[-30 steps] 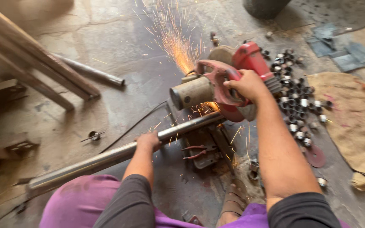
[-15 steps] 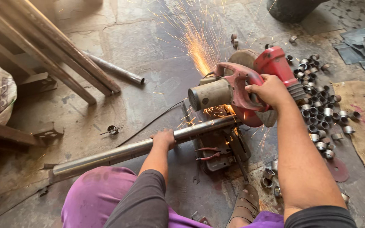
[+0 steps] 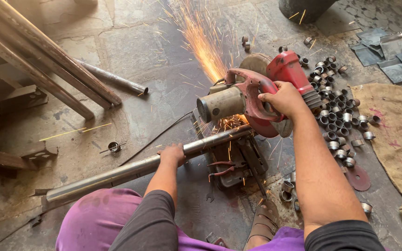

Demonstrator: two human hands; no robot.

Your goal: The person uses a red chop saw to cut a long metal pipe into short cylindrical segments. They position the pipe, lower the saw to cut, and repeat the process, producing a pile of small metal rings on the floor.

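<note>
On the stone floor (image 3: 131, 46) sits a red cutting saw (image 3: 257, 95) with a round grey motor on its side. The right hand (image 3: 282, 98) is wrapped tight around the saw's red handle, fingers closed all the way. The left hand (image 3: 172, 155) lies on top of a long grey metal pipe (image 3: 117, 173), fingers curled over it, pressing it down. The pipe is shiny and smooth. It runs from the lower left up to the saw, where its end goes under the blade. Bright orange sparks (image 3: 201, 37) fly up and away from the cut, and a few small ones drop near the saw's base.

One saw, one pipe under the blade. Beside the saw, on its right, lies a heap of short cut rings (image 3: 338, 116), too many to count, all silver and hollow. A few more rings lie apart near the top and by the person's foot. Three long bars (image 3: 47, 60) lean together at the upper left, and one shorter tube (image 3: 112, 79) lies just beside them. One flat red disc (image 3: 358, 178) rests on the floor near the rings. One brown sack cloth (image 3: 396, 135) is spread at the right. Some grey flat metal pieces (image 3: 387, 58) lie at the upper right. The person wears purple trousers (image 3: 98, 223) and one sandal (image 3: 262, 225) shows.
</note>
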